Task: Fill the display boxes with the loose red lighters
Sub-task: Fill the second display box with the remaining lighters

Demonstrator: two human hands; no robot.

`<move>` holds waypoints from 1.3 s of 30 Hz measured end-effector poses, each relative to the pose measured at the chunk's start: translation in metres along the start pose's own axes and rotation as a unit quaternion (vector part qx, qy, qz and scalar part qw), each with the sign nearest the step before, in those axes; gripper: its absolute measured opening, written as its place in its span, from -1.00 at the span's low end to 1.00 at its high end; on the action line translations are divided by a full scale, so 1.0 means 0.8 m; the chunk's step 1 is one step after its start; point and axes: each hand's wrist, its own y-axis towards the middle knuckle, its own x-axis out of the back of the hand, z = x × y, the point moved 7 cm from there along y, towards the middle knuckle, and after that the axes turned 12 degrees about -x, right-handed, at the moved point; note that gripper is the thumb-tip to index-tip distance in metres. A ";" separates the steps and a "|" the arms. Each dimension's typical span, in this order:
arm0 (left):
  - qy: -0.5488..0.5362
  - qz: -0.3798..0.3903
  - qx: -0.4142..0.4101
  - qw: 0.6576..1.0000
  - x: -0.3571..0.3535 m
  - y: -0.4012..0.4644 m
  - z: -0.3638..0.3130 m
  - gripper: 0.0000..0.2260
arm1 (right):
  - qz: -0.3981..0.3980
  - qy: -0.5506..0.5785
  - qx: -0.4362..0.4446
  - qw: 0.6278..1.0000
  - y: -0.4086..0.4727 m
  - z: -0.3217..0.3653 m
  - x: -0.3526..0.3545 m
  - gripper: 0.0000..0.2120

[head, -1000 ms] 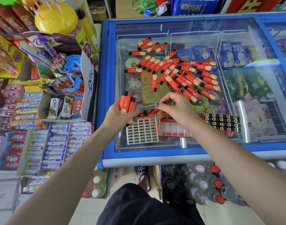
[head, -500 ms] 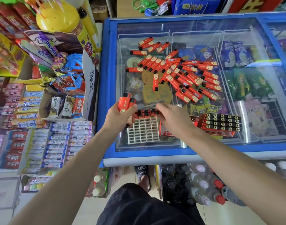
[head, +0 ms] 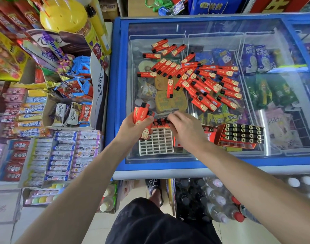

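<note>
the loose red plastic lighters with black caps lie scattered on the glass lid of the blue-framed chest freezer, which serves as the tabletop. nearer the person, a white plastic grid tray sits on the glass with one far row of lighters already standing in it, the other cells bare. just to its right a red cardboard display box, fully loaded, shows only black caps. left hand: fingers clenched round a bundle of several lighters, held above the tray's left far corner. right hand: fingers curled at the far row; probably pinching or seating one lighter, though the fingertips are hidden. judgement: seat each lighter upright, cap up, pressed fully home before letting go; work row by row toward the near edge; feed singly from the left bundle, keeping it clear of the standing row.
</note>
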 end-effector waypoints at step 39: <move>-0.006 -0.113 -0.017 0.993 0.060 -0.012 0.023 -0.79 | 0.110 0.548 -0.396 0.729 0.017 0.017 -0.010 -0.87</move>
